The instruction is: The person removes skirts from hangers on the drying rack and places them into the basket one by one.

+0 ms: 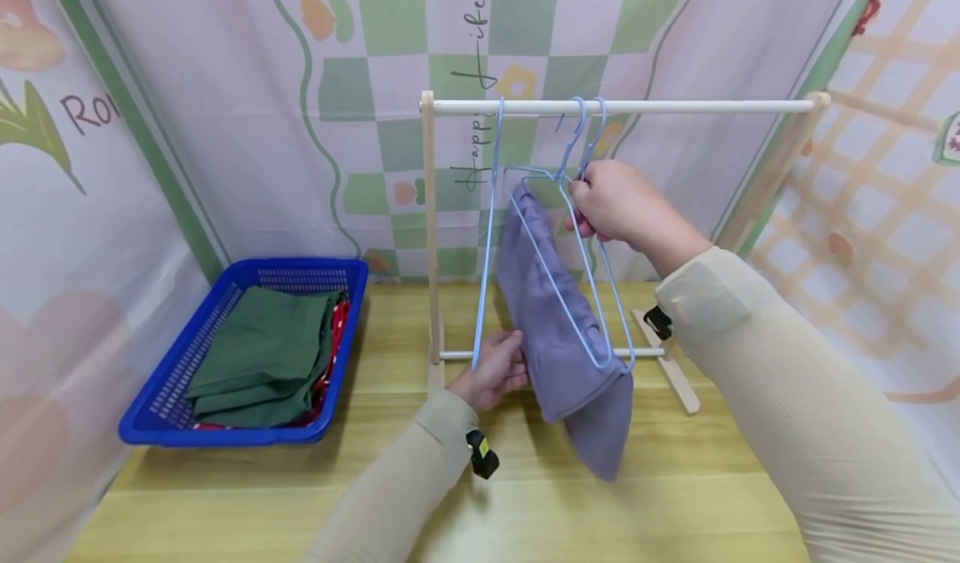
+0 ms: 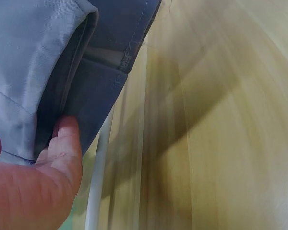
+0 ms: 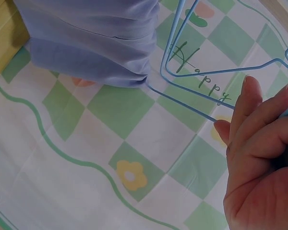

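Observation:
A folded grey-purple garment [image 1: 555,321] with stitched hems hangs over the lower bar of a light blue clothes hanger [image 3: 182,103]. My right hand [image 1: 611,201] grips this hanger just below its hook, up near the rail; in the right wrist view my fingers [image 3: 252,110] curl round the blue wire. Lower down, my left hand [image 1: 495,370] is at the garment's left side. Its fingers are fairly straight and touch the cloth at an open fold, as the left wrist view shows. Two more blue hangers hang from the white rail [image 1: 690,107], one well to the left.
On the left of the wooden table [image 1: 525,513] stands a blue basket [image 1: 225,438] with folded green cloth [image 1: 262,355] over red cloth [image 1: 337,338]. The rack's wooden posts [image 1: 430,230] and low white crossbar [image 2: 98,177] frame the work. A patterned curtain [image 1: 390,38] hangs behind.

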Tool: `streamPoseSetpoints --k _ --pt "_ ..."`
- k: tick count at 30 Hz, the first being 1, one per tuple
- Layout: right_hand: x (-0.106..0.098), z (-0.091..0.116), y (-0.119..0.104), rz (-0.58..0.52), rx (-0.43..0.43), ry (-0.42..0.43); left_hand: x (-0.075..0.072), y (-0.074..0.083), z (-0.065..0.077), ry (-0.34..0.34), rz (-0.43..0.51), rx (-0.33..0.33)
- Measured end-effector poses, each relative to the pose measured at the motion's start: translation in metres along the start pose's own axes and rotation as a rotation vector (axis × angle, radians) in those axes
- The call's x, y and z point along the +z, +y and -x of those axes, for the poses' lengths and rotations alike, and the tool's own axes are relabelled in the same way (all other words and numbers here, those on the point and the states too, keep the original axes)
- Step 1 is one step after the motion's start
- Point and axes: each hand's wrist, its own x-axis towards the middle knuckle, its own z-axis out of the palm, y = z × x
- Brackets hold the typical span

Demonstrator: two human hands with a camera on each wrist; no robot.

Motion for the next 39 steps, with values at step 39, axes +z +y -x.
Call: streamPoseSetpoints --k 39 --pt "-0.001 -0.002 0.001 0.004 0.004 -0.006 -0.009 0.011 -0.002 0.249 0.170 0.071"
